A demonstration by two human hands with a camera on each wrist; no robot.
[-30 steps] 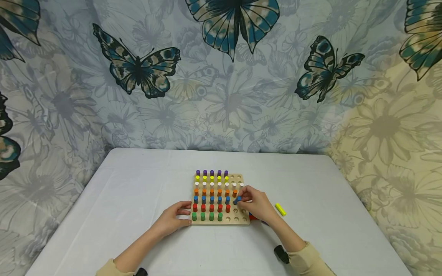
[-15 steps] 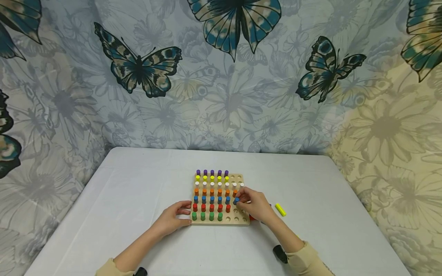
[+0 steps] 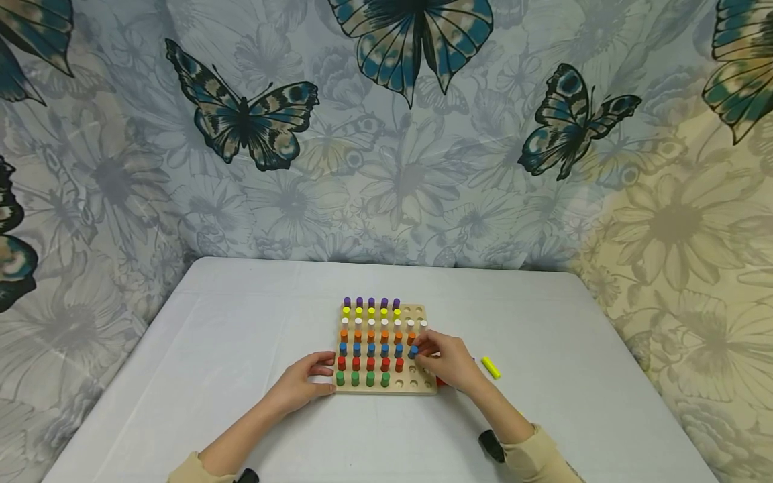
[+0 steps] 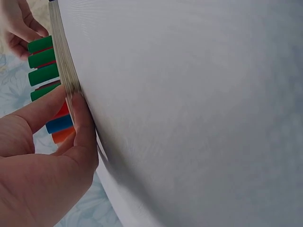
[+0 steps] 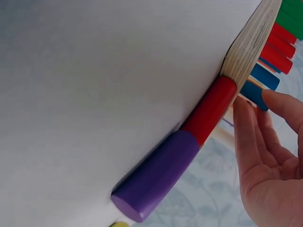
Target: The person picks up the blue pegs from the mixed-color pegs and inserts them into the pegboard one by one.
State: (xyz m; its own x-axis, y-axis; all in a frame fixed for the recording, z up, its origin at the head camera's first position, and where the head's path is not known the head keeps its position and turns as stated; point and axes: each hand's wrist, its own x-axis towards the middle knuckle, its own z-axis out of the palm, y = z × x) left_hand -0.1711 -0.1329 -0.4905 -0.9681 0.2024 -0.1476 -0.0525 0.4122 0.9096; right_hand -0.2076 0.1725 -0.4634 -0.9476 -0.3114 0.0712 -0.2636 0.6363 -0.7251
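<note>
A wooden pegboard [image 3: 421,391] lies on the white table, filled with rows of purple, yellow, white, orange, blue, red and green pegs. My left hand [image 3: 296,386] grips the board's near left corner, with the thumb by the green row in the left wrist view. At the right end of the blue row, my right hand [image 3: 449,362] pinches a blue peg [image 5: 254,94] between thumb and fingers. That peg stands upright in the board, in line with its row. Bare holes show at the right of the purple, yellow, red and green rows.
Right of the board, a red peg [image 5: 210,109] and a purple peg [image 5: 156,175] lie on the table against its edge. A yellow peg [image 3: 490,367] lies farther right. Butterfly-patterned walls [image 3: 410,181] stand behind and beside the table [image 3: 272,288].
The blue peg in my right hand was tilted and has come upright, shifting slightly left into its row. My left hand has stayed on the board.
</note>
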